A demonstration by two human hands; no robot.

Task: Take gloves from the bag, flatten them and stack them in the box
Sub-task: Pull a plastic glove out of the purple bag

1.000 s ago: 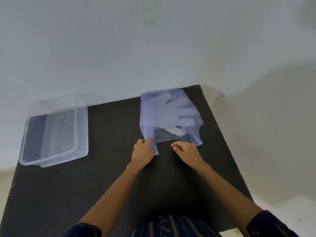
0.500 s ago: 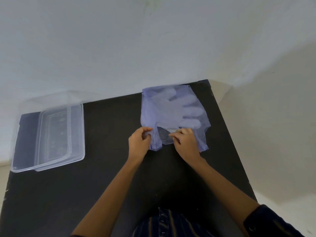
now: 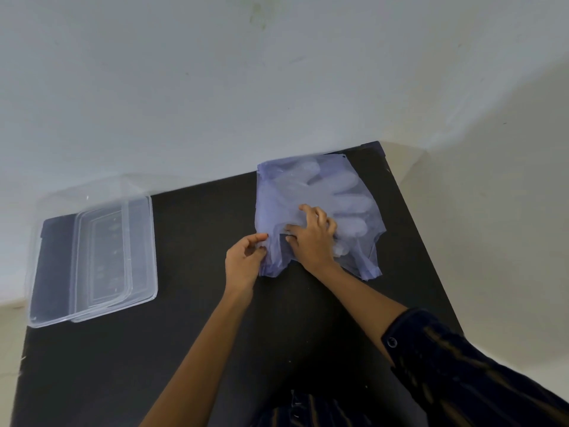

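Note:
A thin bluish plastic bag (image 3: 277, 195) lies at the back right of the black table (image 3: 191, 328). Pale translucent gloves (image 3: 348, 192) show through it, fingers pointing right. My left hand (image 3: 244, 260) pinches the bag's near left edge at the opening. My right hand (image 3: 314, 238) is pushed into the bag's mouth, fingers spread over the gloves; whether it grips one is hidden by the plastic. The clear plastic box (image 3: 92, 257) sits at the table's left side, with nothing visible inside.
A white wall (image 3: 277, 87) runs directly behind the table. The table's right edge (image 3: 431, 257) drops off just past the bag. Dark striped sleeve and shirt show at the bottom right.
My right hand has moved from the bag's near edge forward into its opening. My left hand keeps hold of the left edge. The bag's near end is now bunched.

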